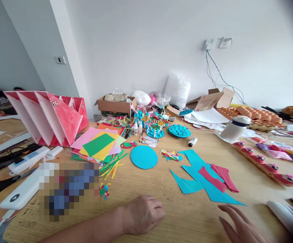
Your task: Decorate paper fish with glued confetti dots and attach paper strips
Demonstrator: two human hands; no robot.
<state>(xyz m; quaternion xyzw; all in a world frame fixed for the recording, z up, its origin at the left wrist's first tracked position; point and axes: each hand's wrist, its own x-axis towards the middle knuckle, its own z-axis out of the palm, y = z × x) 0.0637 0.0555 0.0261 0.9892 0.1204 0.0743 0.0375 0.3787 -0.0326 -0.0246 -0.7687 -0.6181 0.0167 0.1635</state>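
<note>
My left hand [144, 215] rests on the wooden table near its front edge, fingers curled under; whether they hold anything is hidden. To the right, my right hand [239, 224] has its fingers spread, just in front of blue paper offcuts [213, 189]. Red paper pieces [214, 179] lie on those offcuts. A blue paper circle [143, 157] lies flat beyond my left hand. Beside the circle are small coloured scraps [171, 155] on the right and green and yellow strips [113, 164] on the left. Small coloured dots [104, 191] lie nearer my left forearm.
Stacked coloured sheets [99, 145] and a pink-red folded structure [60, 118] stand left. A white power bank [22, 192] and scissors [7, 182] lie at the left edge. Behind are glue bottles [135, 129] and blue decorated plates [179, 131]. A red egg-carton strip [265, 164] lies right.
</note>
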